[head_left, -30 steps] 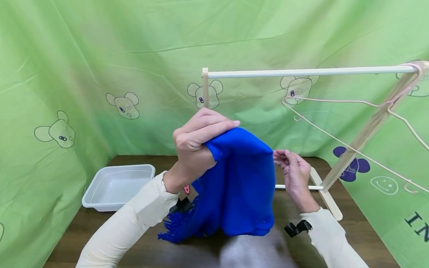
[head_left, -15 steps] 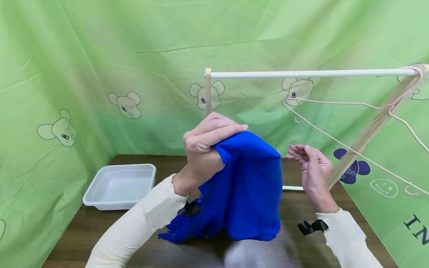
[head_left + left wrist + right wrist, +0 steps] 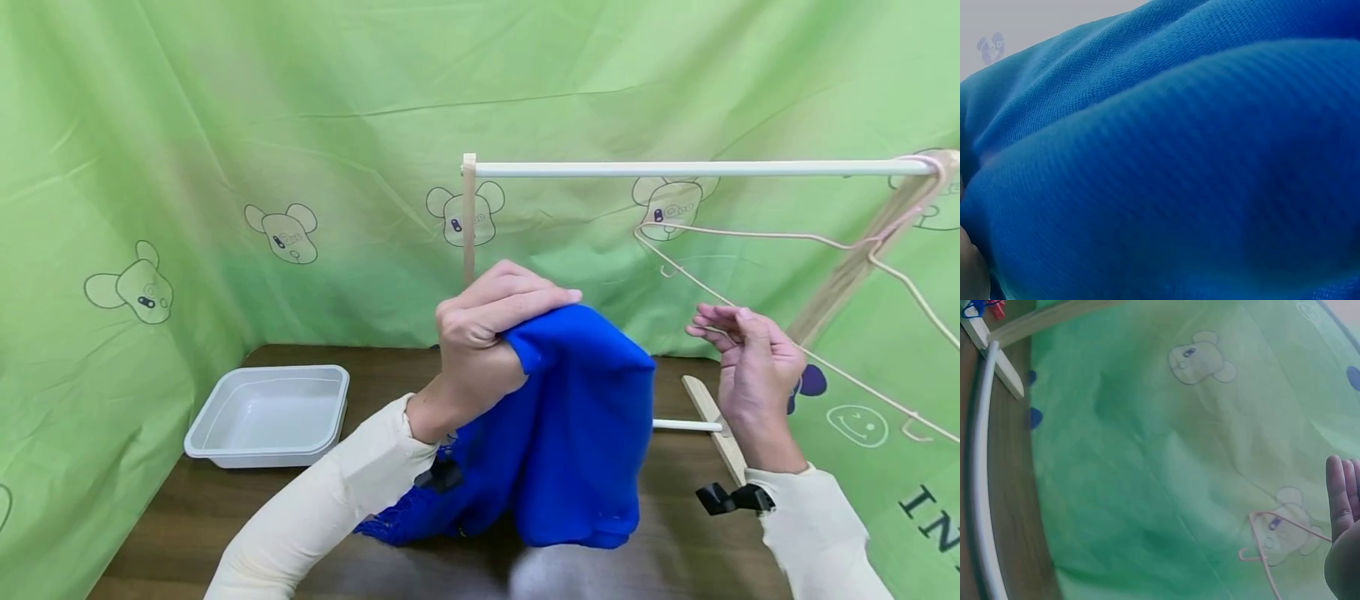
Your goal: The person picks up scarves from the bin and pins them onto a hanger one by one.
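A blue scarf (image 3: pixel 581 442) with a fringe hangs in a fold over my left hand (image 3: pixel 483 342), which grips it near the top. Its lower edge and fringe hang down at the front of the table. Blue fabric (image 3: pixel 1160 175) fills most of the left wrist view, with a bit of finger at the left edge. My right hand (image 3: pixel 757 367) is raised to the right of the scarf, fingers loosely bent and holding nothing. Beside it a pink wire hanger (image 3: pixel 750 235) hangs from the rack's white rail (image 3: pixel 675 169); in the head view the fingertips lie just below its wire.
A white plastic basin (image 3: pixel 262 417) stands at the left on the brown wooden table (image 3: pixel 217 517). The rack's wooden foot (image 3: pixel 705 400) and lower white bar (image 3: pixel 682 425) are at the right. A green printed curtain (image 3: pixel 337 167) encloses the table. A red clip (image 3: pixel 999 309) shows in the right wrist view.
My right hand has moved right and up, away from the scarf toward the hanger. The left hand has shifted right and slightly down with the scarf.
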`<act>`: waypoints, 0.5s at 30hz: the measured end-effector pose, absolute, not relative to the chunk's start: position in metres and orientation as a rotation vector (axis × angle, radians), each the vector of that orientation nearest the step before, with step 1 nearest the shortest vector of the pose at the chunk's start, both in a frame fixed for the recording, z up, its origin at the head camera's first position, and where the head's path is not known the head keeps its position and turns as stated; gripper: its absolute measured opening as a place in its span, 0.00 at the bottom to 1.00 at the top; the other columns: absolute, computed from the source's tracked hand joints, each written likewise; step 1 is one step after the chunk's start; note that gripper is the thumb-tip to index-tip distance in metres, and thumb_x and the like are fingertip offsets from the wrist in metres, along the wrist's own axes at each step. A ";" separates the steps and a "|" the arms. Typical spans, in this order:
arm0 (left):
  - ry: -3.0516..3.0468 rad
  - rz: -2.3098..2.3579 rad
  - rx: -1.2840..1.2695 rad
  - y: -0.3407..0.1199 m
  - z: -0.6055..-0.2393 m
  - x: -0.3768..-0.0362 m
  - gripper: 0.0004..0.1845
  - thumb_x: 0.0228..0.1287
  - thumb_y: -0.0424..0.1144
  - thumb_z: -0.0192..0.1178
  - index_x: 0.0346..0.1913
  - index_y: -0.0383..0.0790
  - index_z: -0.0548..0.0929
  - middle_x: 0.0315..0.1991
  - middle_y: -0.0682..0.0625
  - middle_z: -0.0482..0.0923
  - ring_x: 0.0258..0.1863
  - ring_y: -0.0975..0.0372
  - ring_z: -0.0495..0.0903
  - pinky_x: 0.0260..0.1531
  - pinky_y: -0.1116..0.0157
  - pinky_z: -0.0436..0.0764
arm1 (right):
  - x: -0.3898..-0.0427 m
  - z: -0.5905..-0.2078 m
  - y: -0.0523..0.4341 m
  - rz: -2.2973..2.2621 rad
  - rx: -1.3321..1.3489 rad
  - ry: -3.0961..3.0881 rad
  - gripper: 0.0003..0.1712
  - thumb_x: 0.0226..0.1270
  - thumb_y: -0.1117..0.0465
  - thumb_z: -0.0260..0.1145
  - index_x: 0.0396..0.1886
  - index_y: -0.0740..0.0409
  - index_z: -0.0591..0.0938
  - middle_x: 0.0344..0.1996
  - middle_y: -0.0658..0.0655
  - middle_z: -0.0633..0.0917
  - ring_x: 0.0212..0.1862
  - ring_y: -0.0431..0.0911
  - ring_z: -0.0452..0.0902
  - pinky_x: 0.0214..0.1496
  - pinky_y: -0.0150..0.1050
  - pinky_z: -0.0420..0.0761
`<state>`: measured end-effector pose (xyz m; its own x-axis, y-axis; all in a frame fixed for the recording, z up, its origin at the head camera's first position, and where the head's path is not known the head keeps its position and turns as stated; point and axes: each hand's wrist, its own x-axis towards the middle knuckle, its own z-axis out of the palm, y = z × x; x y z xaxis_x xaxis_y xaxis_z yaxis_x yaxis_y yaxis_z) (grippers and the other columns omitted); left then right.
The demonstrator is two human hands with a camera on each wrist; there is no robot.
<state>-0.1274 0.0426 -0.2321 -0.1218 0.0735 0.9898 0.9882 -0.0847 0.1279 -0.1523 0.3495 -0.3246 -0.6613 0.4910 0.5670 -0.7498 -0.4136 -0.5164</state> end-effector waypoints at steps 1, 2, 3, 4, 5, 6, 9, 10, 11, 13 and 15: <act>-1.310 -1.338 -1.266 0.044 -0.233 -0.127 0.10 0.65 0.23 0.57 0.36 0.26 0.90 0.33 0.39 0.89 0.37 0.57 0.84 0.41 0.65 0.86 | -0.152 -0.323 0.351 2.120 0.423 -0.971 0.12 0.69 0.76 0.62 0.36 0.89 0.80 0.30 0.74 0.88 0.32 0.59 0.89 0.34 0.47 0.89; -1.313 -1.339 -1.267 0.045 -0.234 -0.127 0.10 0.65 0.23 0.57 0.36 0.26 0.90 0.34 0.40 0.89 0.37 0.57 0.84 0.41 0.65 0.86 | -0.152 -0.321 0.353 2.118 0.424 -0.959 0.12 0.69 0.76 0.62 0.36 0.90 0.80 0.30 0.74 0.88 0.31 0.59 0.89 0.34 0.48 0.89; -1.314 -1.344 -1.270 0.045 -0.234 -0.127 0.11 0.65 0.23 0.56 0.37 0.26 0.90 0.34 0.40 0.89 0.37 0.57 0.84 0.41 0.65 0.86 | -0.152 -0.320 0.354 2.110 0.425 -0.948 0.12 0.68 0.76 0.62 0.35 0.90 0.79 0.30 0.74 0.88 0.31 0.60 0.89 0.33 0.48 0.89; -1.316 -1.345 -1.271 0.046 -0.235 -0.127 0.11 0.65 0.23 0.56 0.37 0.26 0.90 0.33 0.40 0.89 0.37 0.57 0.84 0.42 0.65 0.86 | -0.152 -0.318 0.356 2.104 0.428 -0.940 0.12 0.68 0.76 0.62 0.36 0.91 0.79 0.30 0.75 0.87 0.31 0.60 0.89 0.33 0.48 0.89; -1.320 -1.347 -1.271 0.047 -0.236 -0.127 0.11 0.65 0.23 0.56 0.37 0.27 0.90 0.34 0.40 0.89 0.37 0.57 0.84 0.42 0.65 0.86 | -0.151 -0.317 0.358 2.094 0.429 -0.940 0.13 0.68 0.76 0.62 0.36 0.92 0.78 0.30 0.75 0.87 0.31 0.60 0.89 0.33 0.48 0.89; -1.326 -1.351 -1.271 0.048 -0.237 -0.127 0.11 0.65 0.23 0.56 0.37 0.27 0.90 0.34 0.40 0.89 0.37 0.57 0.85 0.42 0.65 0.86 | -0.152 -0.316 0.359 2.083 0.431 -0.937 0.13 0.68 0.76 0.62 0.36 0.92 0.78 0.29 0.75 0.87 0.31 0.60 0.89 0.33 0.48 0.89; -1.346 -1.366 -1.267 0.051 -0.239 -0.127 0.10 0.65 0.23 0.57 0.37 0.27 0.90 0.34 0.40 0.89 0.37 0.57 0.85 0.43 0.66 0.86 | -0.151 -0.312 0.363 2.078 0.430 -0.915 0.14 0.67 0.77 0.63 0.37 0.93 0.77 0.30 0.76 0.87 0.31 0.61 0.89 0.32 0.48 0.88; -1.354 -1.371 -1.265 0.051 -0.240 -0.128 0.10 0.65 0.23 0.57 0.37 0.27 0.90 0.34 0.40 0.89 0.37 0.57 0.85 0.42 0.66 0.86 | -0.151 -0.311 0.365 2.072 0.423 -0.919 0.14 0.67 0.77 0.63 0.37 0.93 0.77 0.30 0.76 0.87 0.31 0.61 0.89 0.32 0.48 0.88; -1.361 -1.377 -1.261 0.052 -0.241 -0.128 0.10 0.65 0.23 0.58 0.37 0.27 0.90 0.34 0.40 0.89 0.37 0.57 0.85 0.42 0.66 0.86 | -0.151 -0.310 0.366 2.083 0.409 -0.899 0.14 0.66 0.77 0.64 0.37 0.93 0.77 0.29 0.77 0.87 0.30 0.62 0.88 0.32 0.49 0.88; -1.373 -1.384 -1.251 0.053 -0.243 -0.129 0.10 0.65 0.23 0.58 0.37 0.28 0.90 0.34 0.40 0.89 0.36 0.57 0.86 0.42 0.67 0.86 | -0.150 -0.306 0.369 2.091 0.372 -0.874 0.14 0.64 0.76 0.66 0.36 0.93 0.77 0.29 0.77 0.86 0.28 0.62 0.88 0.29 0.48 0.88; -1.385 -1.386 -1.242 0.054 -0.245 -0.130 0.10 0.65 0.23 0.58 0.36 0.28 0.90 0.34 0.41 0.89 0.36 0.58 0.86 0.42 0.67 0.85 | -0.149 -0.303 0.372 2.075 0.349 -0.864 0.14 0.63 0.76 0.67 0.35 0.92 0.78 0.28 0.77 0.86 0.26 0.62 0.87 0.28 0.47 0.88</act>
